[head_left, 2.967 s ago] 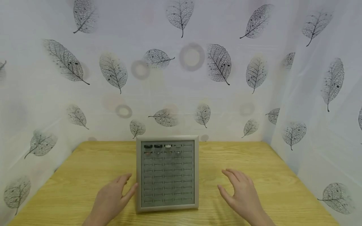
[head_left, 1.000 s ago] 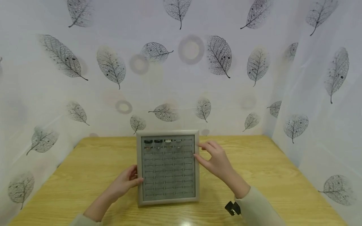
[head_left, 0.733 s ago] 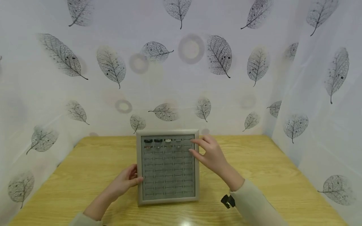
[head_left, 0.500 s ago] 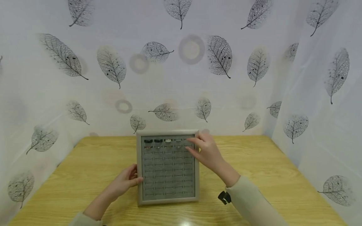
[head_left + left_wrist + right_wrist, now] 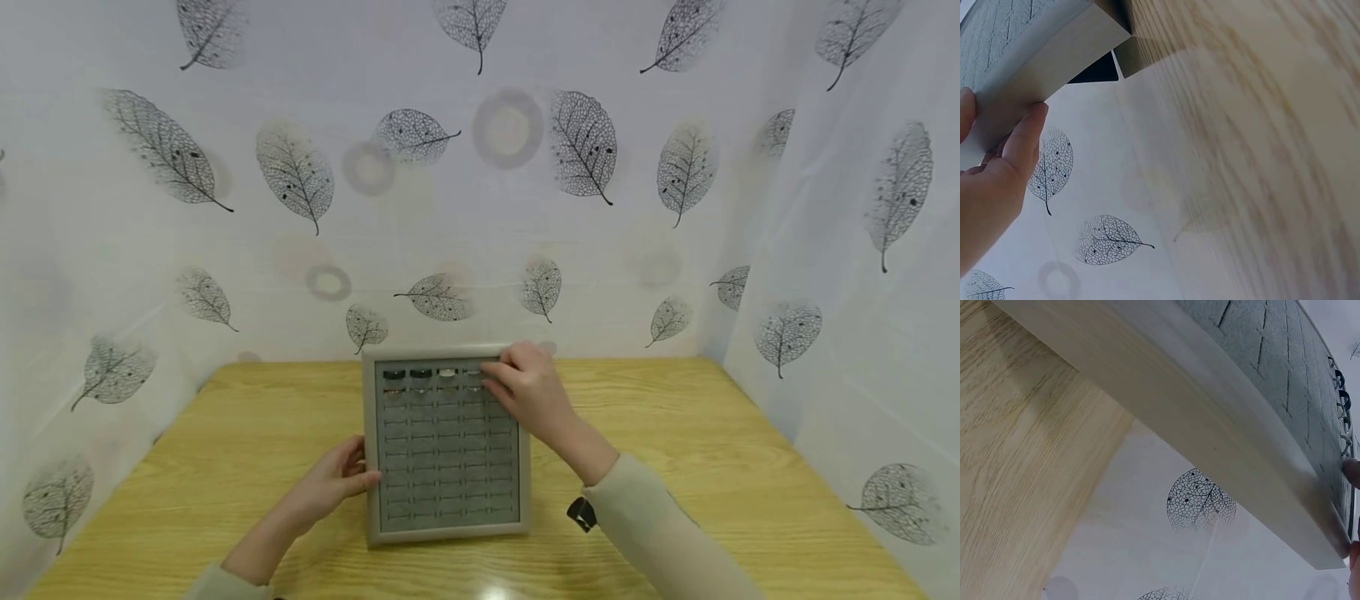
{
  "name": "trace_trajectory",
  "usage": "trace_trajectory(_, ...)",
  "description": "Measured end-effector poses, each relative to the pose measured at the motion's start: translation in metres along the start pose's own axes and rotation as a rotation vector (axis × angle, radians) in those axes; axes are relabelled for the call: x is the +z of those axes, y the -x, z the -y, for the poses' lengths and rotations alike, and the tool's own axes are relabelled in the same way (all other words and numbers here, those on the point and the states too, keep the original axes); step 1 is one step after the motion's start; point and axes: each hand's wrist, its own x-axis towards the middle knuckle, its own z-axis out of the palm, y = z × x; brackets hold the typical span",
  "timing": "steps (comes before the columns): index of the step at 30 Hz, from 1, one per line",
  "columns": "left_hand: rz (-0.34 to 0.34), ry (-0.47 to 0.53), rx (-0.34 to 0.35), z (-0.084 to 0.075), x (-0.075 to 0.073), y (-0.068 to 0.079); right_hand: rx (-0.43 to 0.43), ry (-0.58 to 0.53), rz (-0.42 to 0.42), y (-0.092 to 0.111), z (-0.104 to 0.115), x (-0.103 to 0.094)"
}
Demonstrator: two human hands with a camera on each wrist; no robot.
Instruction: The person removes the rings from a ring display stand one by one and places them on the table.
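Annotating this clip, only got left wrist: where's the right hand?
Observer: In the head view, the right hand is at the upper right of the ring display, thumb and index finger by the top row's fourth ring; contact unclear.
Operator: What starts that row, from the left?
Observer: Two dark rings, then a pale ring.
Operator: Anything else over on that side?
Observer: Yes, a small black object by the cuff of the right sleeve.
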Motion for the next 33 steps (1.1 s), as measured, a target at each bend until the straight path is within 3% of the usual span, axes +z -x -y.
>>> trace_trajectory(16, 0.010, 0.021, -0.005, 0.002, 0.001, 0.001, -0.002, 0.021, 0.003, -0.004, 0.008, 0.003)
trace_trajectory(33, -0.006, -0.009, -0.012, 0.001, 0.000, 0.000, -0.056, 0.138, -0.095, -0.003, 0.006, 0.015)
